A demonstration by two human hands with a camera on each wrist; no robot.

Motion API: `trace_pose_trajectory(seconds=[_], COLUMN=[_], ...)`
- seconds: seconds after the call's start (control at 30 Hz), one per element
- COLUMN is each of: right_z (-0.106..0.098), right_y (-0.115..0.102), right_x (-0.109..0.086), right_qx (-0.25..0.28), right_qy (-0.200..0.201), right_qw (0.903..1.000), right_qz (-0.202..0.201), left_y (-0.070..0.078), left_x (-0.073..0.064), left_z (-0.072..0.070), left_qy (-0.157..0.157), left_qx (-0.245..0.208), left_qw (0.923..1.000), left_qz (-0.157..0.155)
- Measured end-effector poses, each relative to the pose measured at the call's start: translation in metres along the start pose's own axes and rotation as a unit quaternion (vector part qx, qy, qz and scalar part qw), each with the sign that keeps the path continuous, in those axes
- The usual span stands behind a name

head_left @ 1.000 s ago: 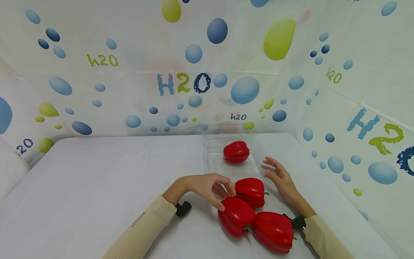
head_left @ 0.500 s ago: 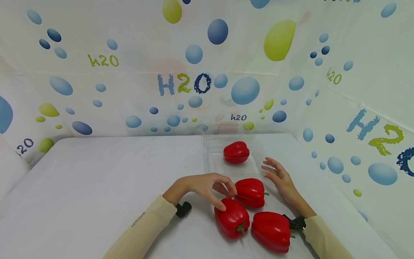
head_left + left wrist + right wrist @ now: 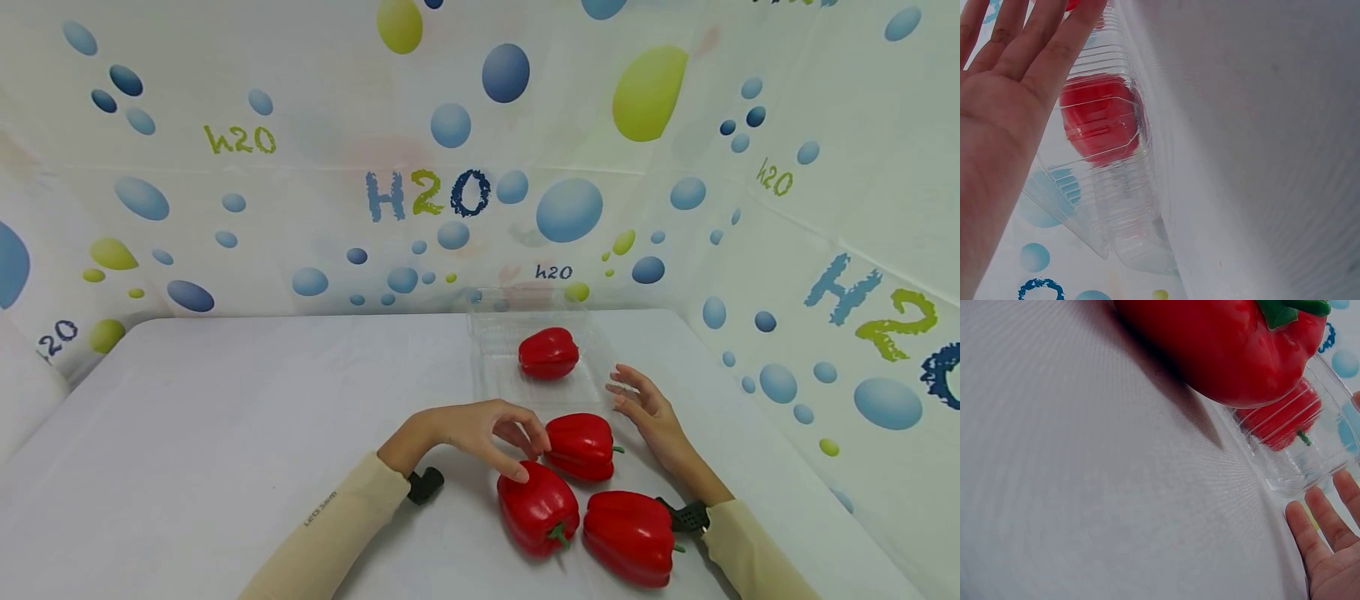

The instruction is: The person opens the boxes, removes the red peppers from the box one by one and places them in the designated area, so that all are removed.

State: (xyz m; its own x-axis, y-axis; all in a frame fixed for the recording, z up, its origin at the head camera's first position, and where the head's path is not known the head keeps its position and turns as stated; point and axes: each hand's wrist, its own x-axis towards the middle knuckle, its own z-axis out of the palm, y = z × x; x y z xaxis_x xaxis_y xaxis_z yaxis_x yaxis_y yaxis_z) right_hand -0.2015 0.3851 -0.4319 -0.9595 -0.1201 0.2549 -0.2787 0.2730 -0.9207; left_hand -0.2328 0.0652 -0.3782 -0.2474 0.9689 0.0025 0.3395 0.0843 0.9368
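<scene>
In the head view my left hand arches beside the red bell peppers. Its thumb lies over the top of the near-left bell pepper, while its fingertips reach the left side of the bell pepper behind. Nothing is gripped. My right hand, fingers loosely bent, holds nothing and hovers near the right front corner of the clear plastic container. One red bell pepper lies inside that container, also visible through its ribbed wall in the left wrist view. Another bell pepper sits by my right wrist.
The container stands at the back of the white-covered table, its clear lid raised against the printed backdrop. A second stretch of that patterned sheet borders the right side.
The near-left bell pepper has shifted left, turned a little and parted from the one by my right wrist. My left thumb and fingers moved slightly; my right hand stayed still.
</scene>
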Motion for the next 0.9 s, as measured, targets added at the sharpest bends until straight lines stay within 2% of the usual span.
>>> trace_pose_trajectory(seconds=[0.37, 0.63, 0.9], right_z=[0.0002, 0.0001, -0.0001], right_y=[0.0007, 0.0012, 0.0013], right_x=[-0.0002, -0.0003, -0.0012], right_qx=[-0.004, -0.001, -0.004], right_qy=[0.003, 0.002, 0.002], right_qw=[1.0, 1.0, 1.0], right_qz=[0.001, 0.001, 0.0], left_y=[0.003, 0.0045, 0.0086], left_x=[-0.001, -0.0001, -0.0003], left_z=[0.0002, 0.0002, -0.0003], left_qy=[0.025, 0.02, 0.044], left_qx=[0.0, 0.004, 0.021], left_qw=[0.9995, 0.9998, 0.9987], left_qz=[-0.017, 0.0, 0.012])
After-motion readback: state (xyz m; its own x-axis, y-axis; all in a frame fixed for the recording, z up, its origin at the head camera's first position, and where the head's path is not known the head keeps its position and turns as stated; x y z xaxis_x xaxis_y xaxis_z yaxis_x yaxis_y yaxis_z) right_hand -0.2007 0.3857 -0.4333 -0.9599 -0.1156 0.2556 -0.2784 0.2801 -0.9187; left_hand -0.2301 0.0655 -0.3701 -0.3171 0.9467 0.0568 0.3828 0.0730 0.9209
